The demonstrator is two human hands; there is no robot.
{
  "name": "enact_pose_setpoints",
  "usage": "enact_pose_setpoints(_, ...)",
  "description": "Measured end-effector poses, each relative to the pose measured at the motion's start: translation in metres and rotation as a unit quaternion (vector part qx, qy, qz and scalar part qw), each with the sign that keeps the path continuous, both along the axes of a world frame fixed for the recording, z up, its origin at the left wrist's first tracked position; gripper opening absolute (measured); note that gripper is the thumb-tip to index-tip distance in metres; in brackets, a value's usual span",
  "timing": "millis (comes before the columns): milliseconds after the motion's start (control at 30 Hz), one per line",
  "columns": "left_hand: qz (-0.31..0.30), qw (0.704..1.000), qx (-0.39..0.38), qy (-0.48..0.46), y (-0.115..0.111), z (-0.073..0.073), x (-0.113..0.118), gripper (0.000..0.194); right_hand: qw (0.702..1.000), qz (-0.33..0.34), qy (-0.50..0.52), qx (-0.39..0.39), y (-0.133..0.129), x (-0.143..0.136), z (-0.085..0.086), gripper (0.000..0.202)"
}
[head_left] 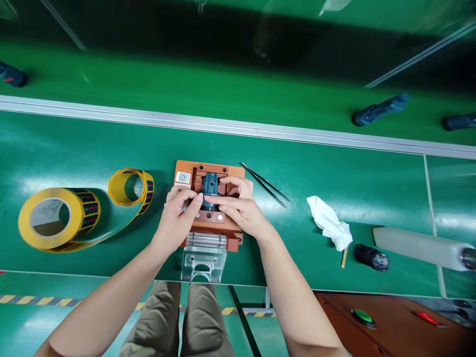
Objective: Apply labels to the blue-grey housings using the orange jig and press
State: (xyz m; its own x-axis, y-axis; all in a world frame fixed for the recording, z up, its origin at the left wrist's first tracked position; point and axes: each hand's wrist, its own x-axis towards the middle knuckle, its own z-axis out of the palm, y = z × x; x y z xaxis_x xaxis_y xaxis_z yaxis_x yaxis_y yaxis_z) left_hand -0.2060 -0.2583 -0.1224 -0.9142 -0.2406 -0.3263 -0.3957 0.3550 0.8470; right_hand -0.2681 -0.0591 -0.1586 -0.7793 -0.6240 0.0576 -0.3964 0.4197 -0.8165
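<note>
A dark blue tool housing (pixel 210 183) sits in an orange-brown fixture (pixel 234 172) on the bench. My left hand (pixel 181 210) is at its lower left, thumb and index finger pinched together; whatever lies between them is hidden. From the right, my right hand (pixel 241 206) grips the housing, with the index finger laid across its lower part and other fingers at its upper right side. A hinged clear plastic piece (pixel 204 260) hangs off the fixture's near side. Black tweezers (pixel 266 185) lie just right of the fixture.
At left stand a large yellow label roll (pixel 26 225) and a smaller loose coil (pixel 115 191) of its strip. On the right lie a crumpled white tissue (pixel 329 223), a black cylinder (pixel 371 257) and a whitish bottle (pixel 420 246). A metal rail (pixel 238 130) crosses behind, with dark tools (pixel 379 110) beyond.
</note>
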Motion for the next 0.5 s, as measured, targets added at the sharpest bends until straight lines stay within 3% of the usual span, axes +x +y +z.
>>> enact_pose_setpoints(300,0.011,1.0,0.001,0.018,-0.001,-0.001,-0.003,0.029,0.999,-0.003,-0.036,-0.011,-0.006,0.009,0.007,0.029)
enact_pose_setpoints(500,0.018,0.998,0.001,0.06,-0.005,-0.005,-0.001,0.032,0.986,-0.149,-0.068,-0.024,-0.021,0.004,0.016,0.035)
